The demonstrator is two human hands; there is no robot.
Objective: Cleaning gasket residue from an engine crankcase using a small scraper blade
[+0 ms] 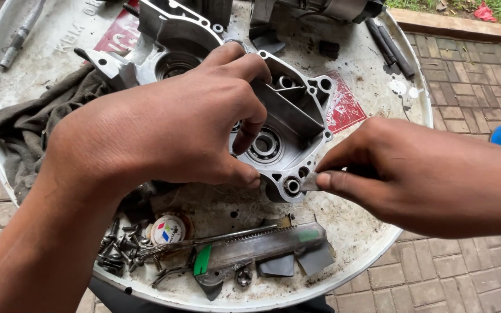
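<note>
Nearest, at the front rim of a round white tray (352, 255), lie a heap of bolts and screws (117, 249), a small round tin (167, 229) and a clear plastic chain guide (262, 246). Beyond them, the left hand (169, 124) clamps an aluminium engine crankcase half (294, 124) mid-tray, fingers curled over its rim, while the right hand (401, 174) pinches what seems a small metal blade (310, 182) against its lower edge. Farther back sit a grey rag (36, 124) and more engine parts (326, 8).
</note>
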